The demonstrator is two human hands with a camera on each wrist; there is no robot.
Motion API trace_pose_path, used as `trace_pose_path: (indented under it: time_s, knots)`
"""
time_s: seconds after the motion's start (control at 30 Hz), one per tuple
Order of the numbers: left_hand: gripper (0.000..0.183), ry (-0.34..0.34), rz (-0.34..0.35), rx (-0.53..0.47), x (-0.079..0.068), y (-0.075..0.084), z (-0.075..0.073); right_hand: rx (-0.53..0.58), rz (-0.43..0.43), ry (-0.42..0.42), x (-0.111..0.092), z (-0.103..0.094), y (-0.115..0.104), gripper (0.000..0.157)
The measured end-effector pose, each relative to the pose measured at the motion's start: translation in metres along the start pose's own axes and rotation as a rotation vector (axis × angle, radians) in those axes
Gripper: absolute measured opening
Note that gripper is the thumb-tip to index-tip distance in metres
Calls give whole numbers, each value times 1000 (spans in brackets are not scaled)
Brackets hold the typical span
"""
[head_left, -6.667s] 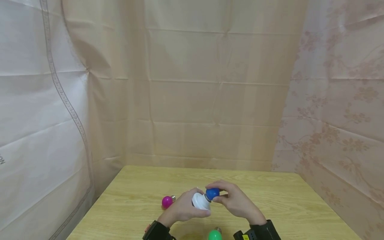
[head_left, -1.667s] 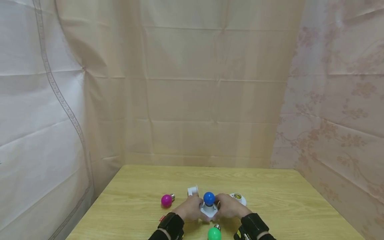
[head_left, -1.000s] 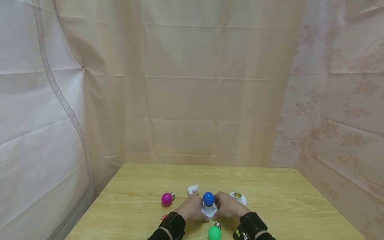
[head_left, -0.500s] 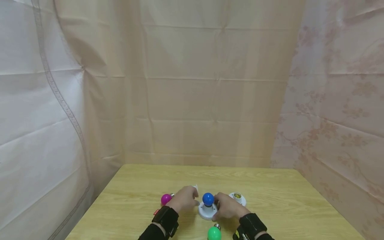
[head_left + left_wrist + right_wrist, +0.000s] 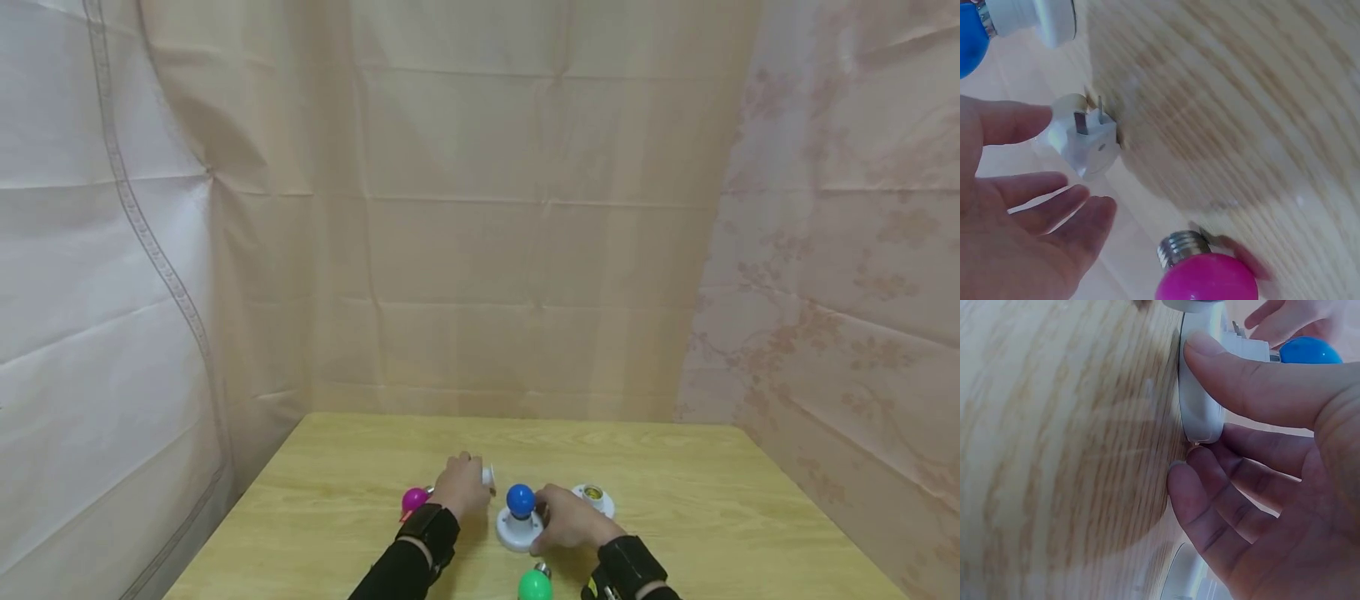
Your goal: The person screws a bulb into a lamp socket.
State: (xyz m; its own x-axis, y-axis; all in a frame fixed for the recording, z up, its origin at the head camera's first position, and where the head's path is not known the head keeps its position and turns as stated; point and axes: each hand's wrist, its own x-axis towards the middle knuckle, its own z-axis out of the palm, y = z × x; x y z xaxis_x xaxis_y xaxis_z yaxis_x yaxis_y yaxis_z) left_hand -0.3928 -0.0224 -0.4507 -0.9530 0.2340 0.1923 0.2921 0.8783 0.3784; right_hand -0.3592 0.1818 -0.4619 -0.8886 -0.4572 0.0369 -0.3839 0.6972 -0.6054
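Observation:
A blue light bulb [image 5: 521, 500] stands upright in a round white lamp holder [image 5: 516, 535] on the table. My right hand [image 5: 573, 517] holds the holder's base from the right, thumb on one side and fingertips at its lower edge in the right wrist view. To the left, my left hand [image 5: 461, 487] reaches over a small white plug-in socket [image 5: 1088, 140] with metal prongs. Its thumb tip is right at the socket, and its other fingers stay loosely extended below it in the left wrist view. In the head view, the hand partly covers the socket.
A magenta bulb [image 5: 414, 499] lies left of my left hand, its metal base partly covered. Near the front lies a green bulb [image 5: 535, 585]. Behind my right hand, another round white lamp holder [image 5: 602, 504] has no bulb in it. Curtains surround the wooden table [image 5: 675, 467].
The blue bulb, earlier between both hands at a white holder, now stands upright in it on the table. My left hand has let go and moved left and away to the white plug-in socket.

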Motion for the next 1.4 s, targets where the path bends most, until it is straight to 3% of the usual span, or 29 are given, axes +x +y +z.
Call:
trace_pose_path:
  time_s: [0.13, 0.37, 0.73, 0.93, 1.07, 1.2, 1.4]
  knots:
    - [28, -51, -12, 18, -1, 2, 0, -7, 7, 1, 0, 1, 1, 50]
    - [33, -39, -24, 28, -5, 5, -1, -20, -5, -5, 0, 0, 1, 50]
    - [49, -76, -84, -83, -4, 3, 0, -18, -33, -26, 1, 0, 0, 41]
    - [43, -92, -79, -84, -4, 2, 1, -20, -28, -34, 0, -1, 0, 41]
    - [38, -112, -89, -118, -8, -1, -4, -27, -17, -27, -2, -3, -1, 45]
    - [38, -122, -49, -171, -12, -8, -7, -15, 3, -15, -4, -4, 0, 51]
    - [36, -119, -19, -311, -18, -7, -17, -27, 12, 1, -9, -10, 3, 48]
